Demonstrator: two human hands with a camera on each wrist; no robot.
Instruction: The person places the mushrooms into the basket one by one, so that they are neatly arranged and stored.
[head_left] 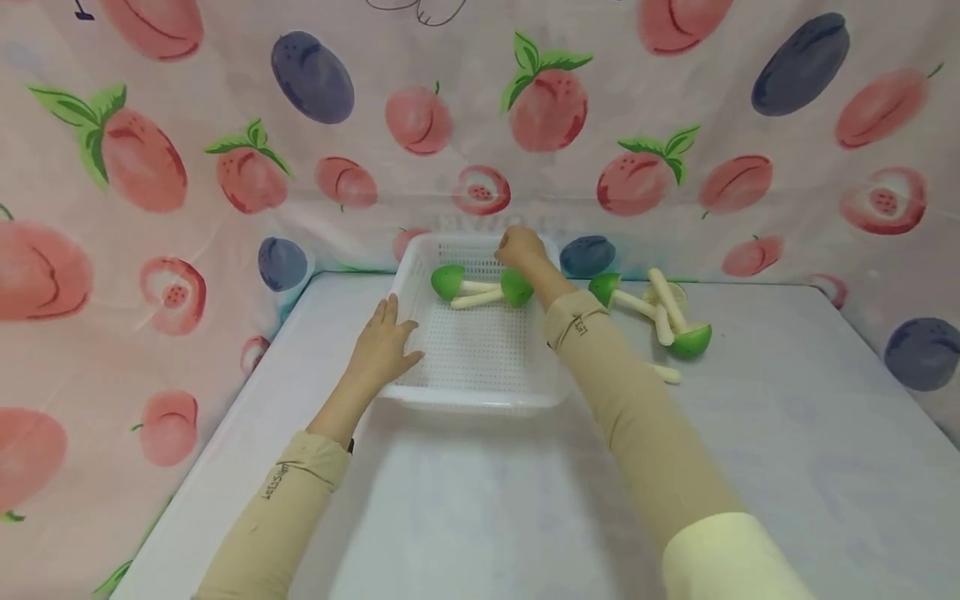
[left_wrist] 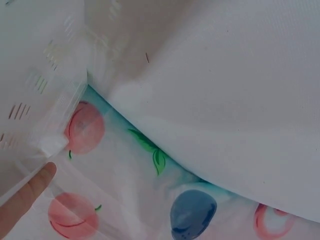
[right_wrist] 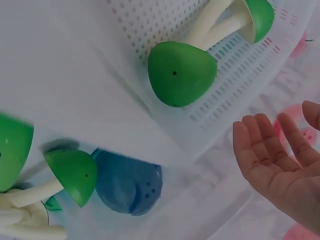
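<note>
Two toy mushrooms, a left one [head_left: 447, 283] and a right one [head_left: 516, 288], lie in a white plastic basket [head_left: 472, 398], green caps apart and pale stems side by side. My left hand [head_left: 381, 350] rests at the basket's left rim with its fingers extended and the thumb spread toward the inside. One of its fingers [left_wrist: 31, 192] shows beside the basket wall in the left wrist view. Over the back right part of the basket is my right hand [head_left: 522, 247]. In the right wrist view its fingers are loosely bent and hold nothing.
Right of the basket, more toy mushrooms lie in a loose group, among them one with its cap leftmost [head_left: 604, 288] and one with its cap nearer me [head_left: 690, 342]. A pale stem [head_left: 666, 374] pokes out past my right sleeve. A fruit-printed cloth [head_left: 442, 75] hangs behind the white table [head_left: 465, 500].
</note>
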